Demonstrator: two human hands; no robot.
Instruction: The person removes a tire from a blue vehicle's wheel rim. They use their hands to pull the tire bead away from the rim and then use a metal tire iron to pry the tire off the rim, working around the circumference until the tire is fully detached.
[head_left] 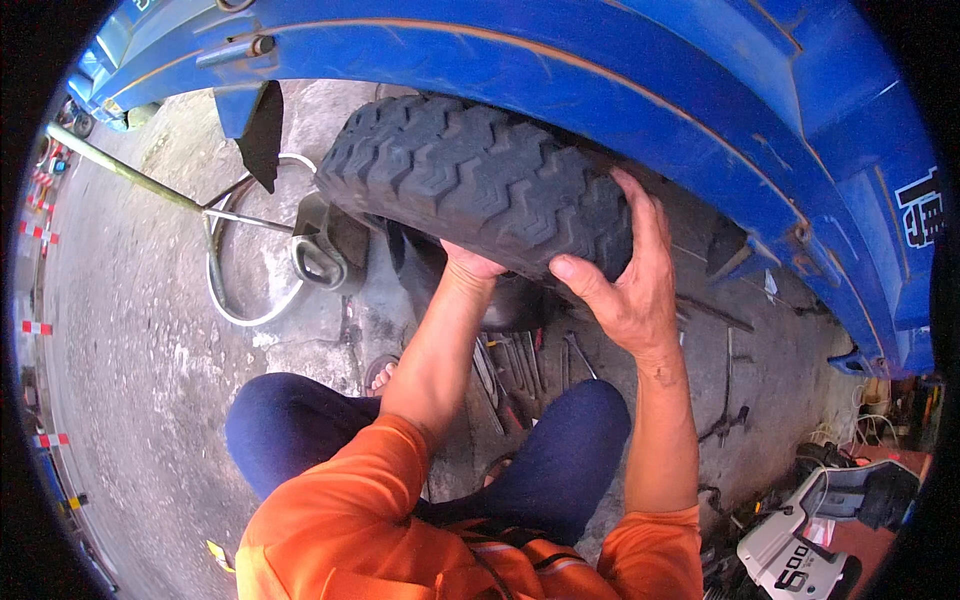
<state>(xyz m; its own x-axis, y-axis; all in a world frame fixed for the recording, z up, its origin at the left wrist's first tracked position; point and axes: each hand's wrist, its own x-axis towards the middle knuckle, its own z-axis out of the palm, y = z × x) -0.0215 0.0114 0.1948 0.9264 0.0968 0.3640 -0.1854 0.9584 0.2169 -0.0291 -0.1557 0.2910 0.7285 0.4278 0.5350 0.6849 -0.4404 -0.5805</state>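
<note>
A: What is around the person?
B: A rough, grey concrete floor (pixel 130 310), with stains on it. Above, the blue body (pixel 500 50) of a vehicle or machine curves across the top. A pale metal hoop (pixel 216 270) lies at the left, and some hand tools (pixel 515 370) lie on the floor near the knees.

A: And where is the tyre (pixel 470 185)?
B: It is just below the blue edge, in front of the person, with its blocky tread toward us. The upper rim of it is partly covered by the blue body.

A: How will it handle, in your opinion?
B: I think it is heavy and quite stiff, not fragile. The deep tread should give good grip, but dust could make it a little slippery. I would take it from below and at one end, so the weight is shared.

A: How are the hands?
B: The right hand (pixel 640 285) is spread wide and holds the right end of the tyre, thumb on the near edge, fingers toward the far edge. The left hand (pixel 474 262) goes under the near side; its fingers are hidden, so I cannot tell how far they are closed.
</note>
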